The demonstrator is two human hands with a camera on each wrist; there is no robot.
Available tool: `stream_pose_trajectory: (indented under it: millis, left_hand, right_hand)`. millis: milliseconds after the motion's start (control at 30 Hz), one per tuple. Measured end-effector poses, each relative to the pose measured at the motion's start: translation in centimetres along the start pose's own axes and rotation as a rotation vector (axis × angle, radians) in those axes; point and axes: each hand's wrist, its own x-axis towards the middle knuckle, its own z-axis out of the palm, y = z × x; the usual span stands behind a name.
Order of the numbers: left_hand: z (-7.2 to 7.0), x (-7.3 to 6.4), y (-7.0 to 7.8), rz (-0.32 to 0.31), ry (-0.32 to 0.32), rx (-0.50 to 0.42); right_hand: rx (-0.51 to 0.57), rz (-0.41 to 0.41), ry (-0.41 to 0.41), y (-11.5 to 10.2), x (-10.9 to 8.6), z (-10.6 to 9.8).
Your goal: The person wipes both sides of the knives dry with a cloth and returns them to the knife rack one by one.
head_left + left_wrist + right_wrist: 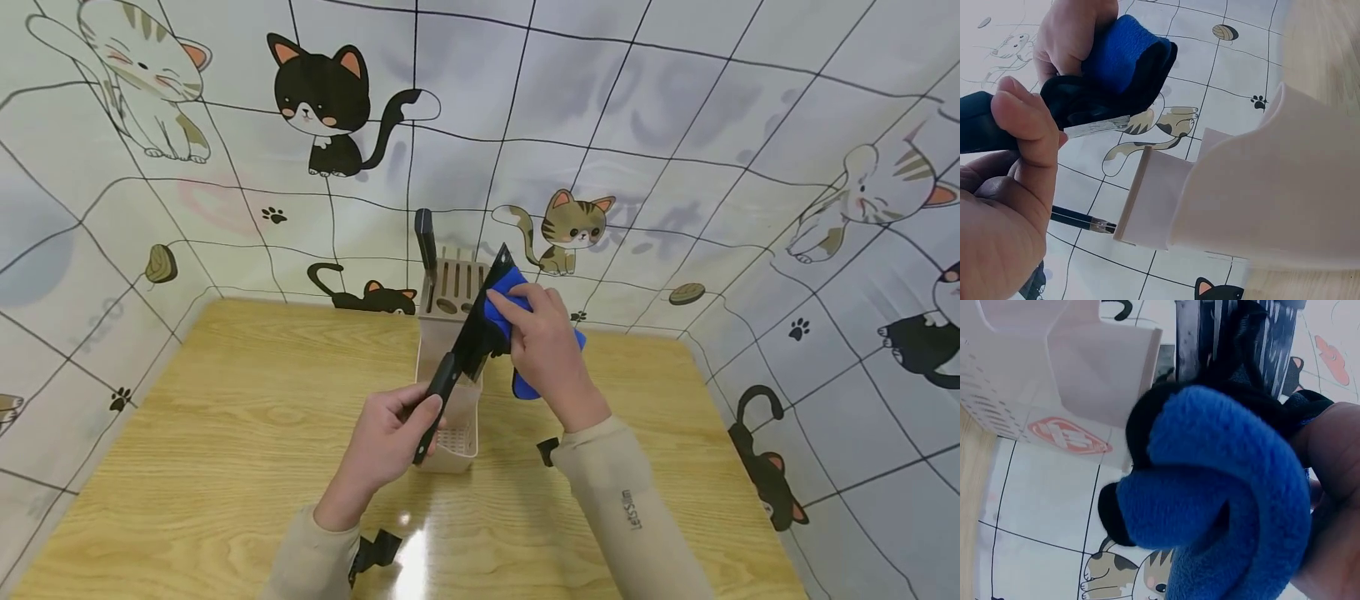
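Observation:
My left hand [386,437] grips the black handle of a knife [446,379], which slants up to the right in the head view. A blue and black cloth [527,385] is folded over the blade, and my right hand [547,342] pinches it there near the tip. In the right wrist view the thick blue folds of the cloth [1210,494] fill the middle. Part of the blade is hidden under it. Right behind the knife stands a pale knife holder [437,354] with slots in its top. Another black-handled knife [425,237] is upright in its left slot.
The holder stands on a wood-grain table [285,383], near its back edge. A white backdrop [465,75] with cat drawings and black grid lines rises behind and on both sides. Small black pieces [378,548] show beside the sleeves.

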Motion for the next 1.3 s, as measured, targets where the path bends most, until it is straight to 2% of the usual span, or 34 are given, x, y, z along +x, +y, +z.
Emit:
stream_pose_trajectory:
  millis: [167, 367, 667, 900, 1067, 1300]
  left_hand:
    - [0.2, -0.1, 0.0, 0.003, -0.004, 0.037]
    - [0.3, -0.1, 0.1, 0.038, 0.012, 0.08]
    - [0.4, 0.0, -0.1, 0.064, 0.047, 0.109]
    - [0.4, 0.3, -0.4, 0.097, 0.109, 0.109]
    - [0.4, 0.4, -0.3, 0.08, 0.14, 0.09]
    - [0.7, 0.6, -0.1, 0.074, 0.157, 0.1]
  right_hand:
    - [0.041, 0.046, 0.032, 0.7, 0.4, 0.0]
    - [0.068, 0.068, 0.094, 1.5, 1.0, -0.1]
    - [0.054, 0.103, 0.145, 2.0, 1.1, -0.6]
    - [0.046, 0.057, 0.145, 1.8, 0.8, -1.0]
    - [0.034, 0.016, 0.129, 1.2, 0.2, -1.3]
    - [0.041, 0.002, 0.087, 0.1, -0.9, -1.5]
